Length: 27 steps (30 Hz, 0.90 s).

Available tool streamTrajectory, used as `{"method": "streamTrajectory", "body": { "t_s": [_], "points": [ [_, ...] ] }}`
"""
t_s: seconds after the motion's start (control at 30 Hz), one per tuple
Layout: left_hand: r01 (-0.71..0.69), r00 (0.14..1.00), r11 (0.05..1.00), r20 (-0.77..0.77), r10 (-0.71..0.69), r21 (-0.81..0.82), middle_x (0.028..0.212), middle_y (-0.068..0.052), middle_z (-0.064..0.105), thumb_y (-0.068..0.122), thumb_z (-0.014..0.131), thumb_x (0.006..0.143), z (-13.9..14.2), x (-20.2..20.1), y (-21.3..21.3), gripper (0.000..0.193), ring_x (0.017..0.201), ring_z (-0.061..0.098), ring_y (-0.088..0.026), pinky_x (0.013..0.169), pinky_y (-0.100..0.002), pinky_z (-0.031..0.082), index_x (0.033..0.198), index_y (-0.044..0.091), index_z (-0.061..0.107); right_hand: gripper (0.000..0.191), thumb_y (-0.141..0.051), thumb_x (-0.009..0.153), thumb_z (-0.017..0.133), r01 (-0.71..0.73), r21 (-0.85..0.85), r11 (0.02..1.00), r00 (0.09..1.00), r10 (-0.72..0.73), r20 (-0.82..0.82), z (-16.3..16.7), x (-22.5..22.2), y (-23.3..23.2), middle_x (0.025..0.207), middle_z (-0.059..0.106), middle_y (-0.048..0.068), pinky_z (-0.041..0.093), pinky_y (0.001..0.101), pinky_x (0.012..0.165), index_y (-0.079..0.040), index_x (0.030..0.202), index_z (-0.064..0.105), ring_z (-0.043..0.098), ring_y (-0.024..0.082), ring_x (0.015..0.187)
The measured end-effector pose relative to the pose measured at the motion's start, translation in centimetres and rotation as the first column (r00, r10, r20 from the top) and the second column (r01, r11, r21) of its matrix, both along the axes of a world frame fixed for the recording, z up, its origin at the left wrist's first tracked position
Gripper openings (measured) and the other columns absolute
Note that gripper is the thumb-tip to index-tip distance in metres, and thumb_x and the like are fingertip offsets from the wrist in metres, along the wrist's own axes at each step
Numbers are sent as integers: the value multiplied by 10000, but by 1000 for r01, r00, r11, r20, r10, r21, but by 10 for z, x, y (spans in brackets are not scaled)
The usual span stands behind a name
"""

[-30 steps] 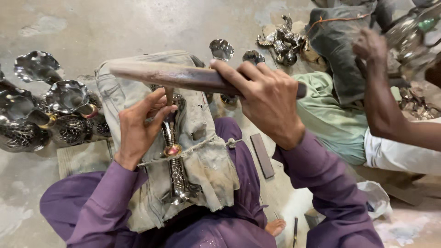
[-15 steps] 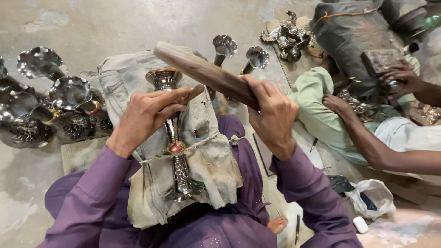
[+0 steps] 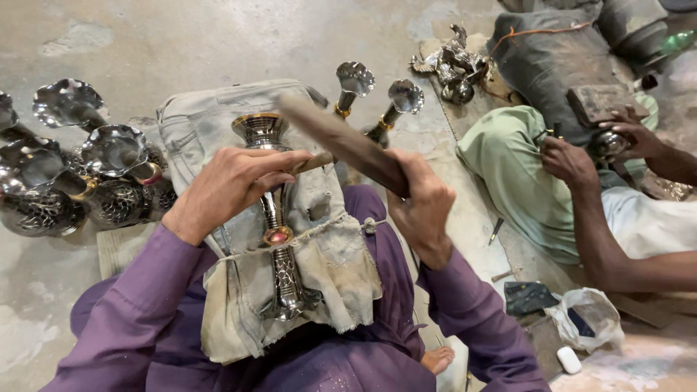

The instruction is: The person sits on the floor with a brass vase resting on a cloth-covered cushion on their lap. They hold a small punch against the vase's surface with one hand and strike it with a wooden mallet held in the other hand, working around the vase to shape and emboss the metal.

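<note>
the concrete floor (image 3: 181, 43) fills the view, and the person in purple sleeves sits on it with a worn grey cloth (image 3: 319, 218) draped over the lap and reaching toward 12 o'clock. at 3 o'clock a co-worker in a pale green garment (image 3: 508, 167) sits close by, both of that person's hands on a small dark metal piece (image 3: 606, 144) beside a dark sack (image 3: 552, 58).

at 9 o'clock a cluster of shiny metal bowls (image 3: 80, 167) stands on the floor, well apart from the lap. two more flared pieces (image 3: 377, 94) stand at 12 o'clock, just beyond the cloth.

the metal vase (image 3: 276, 218) lies on the cloth with its long axis running from 6 to 12 o'clock: the flared mouth points away toward 12, the foot sits near the person's body at 6.

the wooden stick (image 3: 341, 141) slants across above the vase, its far end toward 11 o'clock and its near end toward 4 o'clock.

the right hand (image 3: 425, 210) is wrapped in a fist around the stick's lower end. the left hand (image 3: 232, 185) lies over the vase's neck, fingers stretched toward 3 o'clock and curled about a small pale peg whose tip shows past the fingertips.
</note>
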<state>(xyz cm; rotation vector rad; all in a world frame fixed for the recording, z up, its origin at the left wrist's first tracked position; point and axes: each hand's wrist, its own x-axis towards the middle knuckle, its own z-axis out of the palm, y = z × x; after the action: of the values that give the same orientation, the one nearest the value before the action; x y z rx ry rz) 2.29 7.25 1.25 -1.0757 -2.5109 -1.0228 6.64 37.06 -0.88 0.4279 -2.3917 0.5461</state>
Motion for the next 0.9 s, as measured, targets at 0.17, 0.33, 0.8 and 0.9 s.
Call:
{"method": "streamTrajectory", "body": {
  "t_s": [0.17,0.33,0.8,0.9],
  "points": [
    [-8,1000,999,26,6,49,1059,-101,767,218,704,922,-4,-1,-1,441,808,737,-298,679,-430,571,1357,162,664,359,-15,900,677,-37,-179,983,968,80,238,8,4,-7,966,725,105,525,381,699,-117,1241,628,690,242,810],
    [-21,1000,967,5,20,256,1174,-133,761,90,718,946,-17,7,-8,407,974,779,-244,816,-372,627,1347,108,654,461,42,800,713,7,-209,978,939,65,337,17,9,4,874,661,99,538,379,684,-13,1244,604,658,236,783],
    [-49,994,964,111,21,263,1125,-117,768,99,757,903,-37,0,-17,440,923,776,-208,760,-340,630,1333,82,665,218,-55,873,765,46,-811,583,581,645,497,-77,14,-2,761,694,25,607,291,584,-47,991,582,707,128,665],
    [-40,995,969,95,17,245,1137,-120,760,121,750,909,-39,0,-17,440,905,773,-220,744,-347,617,1339,87,659,269,-95,913,747,-70,-738,671,799,480,361,-55,9,15,789,591,-21,489,236,571,-29,1150,639,567,65,658]
  ]
}}
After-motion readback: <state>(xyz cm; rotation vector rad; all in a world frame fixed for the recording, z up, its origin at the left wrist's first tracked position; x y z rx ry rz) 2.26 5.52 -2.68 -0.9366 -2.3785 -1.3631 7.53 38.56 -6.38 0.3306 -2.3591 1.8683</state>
